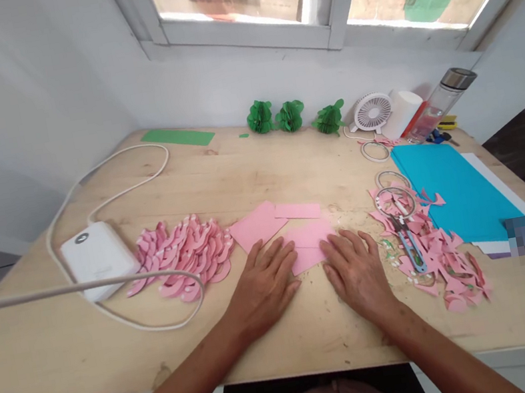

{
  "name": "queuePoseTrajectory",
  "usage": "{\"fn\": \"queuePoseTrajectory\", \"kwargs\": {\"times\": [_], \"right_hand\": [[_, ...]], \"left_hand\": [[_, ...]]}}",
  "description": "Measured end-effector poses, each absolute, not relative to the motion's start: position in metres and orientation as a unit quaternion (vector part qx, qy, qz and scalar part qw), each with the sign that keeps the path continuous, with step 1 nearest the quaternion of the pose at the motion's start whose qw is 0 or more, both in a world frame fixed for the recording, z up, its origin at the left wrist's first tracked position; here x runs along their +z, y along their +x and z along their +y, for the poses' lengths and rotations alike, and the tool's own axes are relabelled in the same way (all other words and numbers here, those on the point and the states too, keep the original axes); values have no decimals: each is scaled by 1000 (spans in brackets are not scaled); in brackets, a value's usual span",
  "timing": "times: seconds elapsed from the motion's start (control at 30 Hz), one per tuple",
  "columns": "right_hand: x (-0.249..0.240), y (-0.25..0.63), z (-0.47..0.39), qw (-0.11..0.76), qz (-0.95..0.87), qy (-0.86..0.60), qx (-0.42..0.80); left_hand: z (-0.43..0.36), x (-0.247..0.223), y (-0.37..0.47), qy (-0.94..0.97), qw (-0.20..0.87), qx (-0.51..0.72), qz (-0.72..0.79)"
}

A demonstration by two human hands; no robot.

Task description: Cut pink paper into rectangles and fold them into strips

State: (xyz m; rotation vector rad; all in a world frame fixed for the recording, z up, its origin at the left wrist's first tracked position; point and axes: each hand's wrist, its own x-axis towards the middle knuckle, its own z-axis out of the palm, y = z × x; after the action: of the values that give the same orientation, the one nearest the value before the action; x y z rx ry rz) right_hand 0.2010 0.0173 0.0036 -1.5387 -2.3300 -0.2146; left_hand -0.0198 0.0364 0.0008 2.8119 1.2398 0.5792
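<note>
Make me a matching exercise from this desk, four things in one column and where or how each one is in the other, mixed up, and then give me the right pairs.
Column one
1. Green paper shapes
2. Left hand
3. Blue-handled snips
4. White box

Column two
A. Lying on the pink scraps
B. Left of the piled pink cutouts
C. In a row near the wall
D. Palm down, with fingertips at the pink sheets

Right pairs: 1-C, 2-D, 3-A, 4-B
</note>
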Motion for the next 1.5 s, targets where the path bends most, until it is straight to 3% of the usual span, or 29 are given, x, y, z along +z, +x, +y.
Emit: {"fn": "queuePoseTrajectory", "kwargs": {"times": [0.4, 0.7, 1.1, 1.3, 1.5], "right_hand": [[11, 179, 35, 127, -867, -474, -83], [13, 218, 17, 104, -851, -504, -105], [6, 240, 3, 122, -833, -525, -122], [8, 235, 3, 172, -818, -535, -125], [11, 215, 14, 132, -826, -538, -103]], "left_hand": [[35, 0, -19, 896, 3, 185, 404], [35, 2, -18, 896, 0, 181, 404], [33, 2, -17, 890, -9, 185, 417], [34, 0, -15, 899, -5, 184, 398], [34, 1, -17, 896, 11, 209, 393]]}}
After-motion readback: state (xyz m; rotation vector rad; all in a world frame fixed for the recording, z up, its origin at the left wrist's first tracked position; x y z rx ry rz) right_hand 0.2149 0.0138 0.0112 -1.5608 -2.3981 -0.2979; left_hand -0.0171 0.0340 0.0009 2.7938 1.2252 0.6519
